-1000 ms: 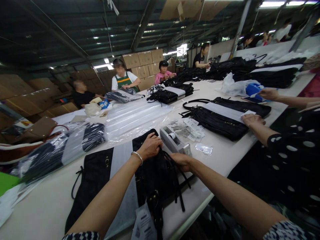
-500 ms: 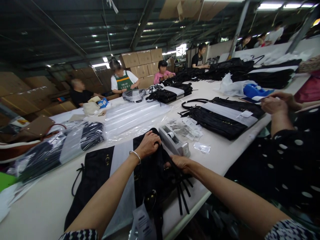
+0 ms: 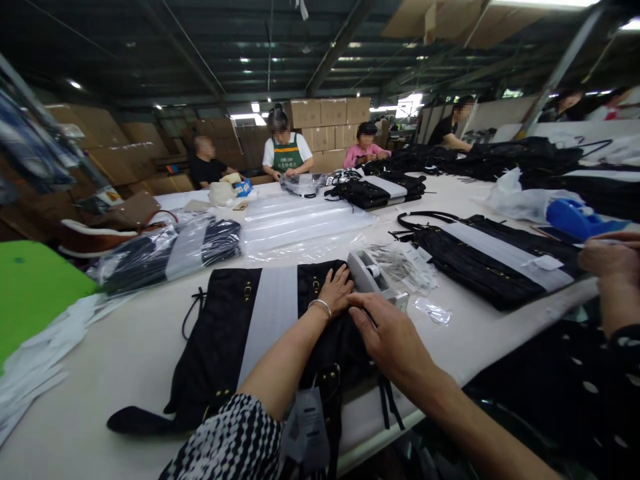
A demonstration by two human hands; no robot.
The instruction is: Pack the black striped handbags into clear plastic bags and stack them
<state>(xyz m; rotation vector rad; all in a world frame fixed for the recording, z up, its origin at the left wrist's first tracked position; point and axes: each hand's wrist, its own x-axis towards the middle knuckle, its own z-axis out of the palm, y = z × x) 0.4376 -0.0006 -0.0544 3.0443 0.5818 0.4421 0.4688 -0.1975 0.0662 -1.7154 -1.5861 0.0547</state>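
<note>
A black bag [image 3: 227,320] with gold buckles and a pale grey wrap [image 3: 273,310] round its middle lies flat in front of me. My left hand [image 3: 337,290] rests on its upper right part, fingers spread and lying flat. Just right of it, my right hand [image 3: 393,330] is over the bag's right side, thumb apart from its outstretched fingers and nothing visible between them. Beyond both hands, a grey tape dispenser [image 3: 390,290] stands against the bag's edge. White printed tags [image 3: 307,427] hang by the near edge, and black tassel strips hang at the right.
Loose tags [image 3: 407,263] lie behind the dispenser. Another wrapped black bag [image 3: 500,260] lies right, beside a co-worker's hand [image 3: 610,267]. A plastic-covered bag [image 3: 185,250] and clear plastic sheets [image 3: 300,223] lie left and beyond. Several people work around the table.
My left hand has flattened onto the bag. My right hand has left the dark material at the bag's right end and come up beside the left. The view has swung left.
</note>
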